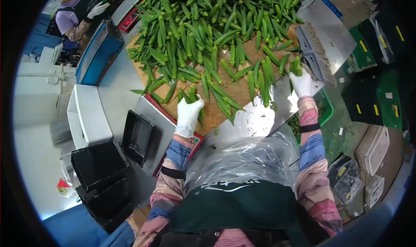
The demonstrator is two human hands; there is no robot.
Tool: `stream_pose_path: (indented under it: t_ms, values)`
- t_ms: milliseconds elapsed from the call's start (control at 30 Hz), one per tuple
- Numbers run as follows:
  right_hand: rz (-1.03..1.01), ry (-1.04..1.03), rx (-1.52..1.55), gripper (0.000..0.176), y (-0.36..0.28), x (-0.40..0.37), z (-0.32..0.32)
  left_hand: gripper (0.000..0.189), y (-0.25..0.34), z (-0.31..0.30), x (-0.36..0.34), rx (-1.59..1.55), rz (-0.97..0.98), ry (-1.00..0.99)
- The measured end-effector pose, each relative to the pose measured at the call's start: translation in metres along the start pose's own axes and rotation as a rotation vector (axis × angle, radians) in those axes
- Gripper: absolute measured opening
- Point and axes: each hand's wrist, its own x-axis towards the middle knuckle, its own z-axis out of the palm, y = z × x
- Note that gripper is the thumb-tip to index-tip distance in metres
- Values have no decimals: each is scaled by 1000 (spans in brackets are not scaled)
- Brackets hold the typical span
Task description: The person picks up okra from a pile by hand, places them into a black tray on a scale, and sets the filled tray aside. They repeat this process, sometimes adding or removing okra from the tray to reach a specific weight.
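– While okra (195,34) is heaped across the top centre of the frame, what is held by the left hand (189,115)?
– A few pods. Grip closed around them, just left of centre, by the edge of the brown board (211,120).
– Right hand (302,84)?
– Closed too. A small bunch is gripped, right of centre. Loose pods are scattered on the board between both hands.
– Nearby, right?
– Grey brush (311,52) is seen just beside that hand, on the metal tabletop (340,36). Green basket (328,108) is partly hidden by the forearm.
– Left?
– Red-edged device (163,132) is partly covered by the sleeve; black tray (138,137) is placed just left of it. Contact can't be told.
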Motion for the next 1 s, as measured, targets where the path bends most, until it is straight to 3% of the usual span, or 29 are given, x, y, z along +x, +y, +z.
stream_pose_path:
  t_ms: [67, 133, 233, 267, 333, 433, 500, 600, 700, 767, 800, 867, 933, 1000]
  values:
    - [19, 37, -237, 43, -23, 20, 6, 16, 24, -17, 8, 7, -110, 19]
    - [-9, -15, -372, 50, -25, 39, 25, 12, 36, -17, 18, 76, -101, 46]
    - [22, -131, -554, 64, -32, 46, 47, 23, 11, 8, 47, 429, 146, 129]
    - [82, -145, -568, 69, -33, 47, 50, 26, 2, 19, 53, 435, 110, 118]
    - [167, -159, -494, 60, -27, 55, 46, 31, -2, 42, 54, 610, 158, 211]
    - [33, -228, -383, 59, -18, 58, 23, 38, -6, 50, 56, 735, 104, 210]
    - [49, -302, -319, 59, -12, 62, 11, 40, -3, 44, 52, 727, 122, 225]
    - [67, -251, -398, 60, -31, 58, 7, 39, -4, 18, 41, 287, 215, 117]
    - [-4, -120, -369, 57, -24, 63, 33, 33, 4, 0, 24, -351, -88, -72]
    - [6, -164, -422, 58, -27, 57, 52, 36, 33, -9, 1, -825, -321, -134]
    - [9, -187, -444, 59, -34, 53, 62, 36, 31, -16, -3, -1006, -317, -231]
    - [24, -190, -480, 62, -43, 52, 63, 35, 32, -22, -7, -1077, -315, -275]
    - [26, -149, -441, 59, -38, 55, 58, 39, 53, -16, -19, -1138, -220, -443]
    - [22, -120, -285, 55, -40, 45, 43, 45, 53, -16, -21, -1099, -194, -505]
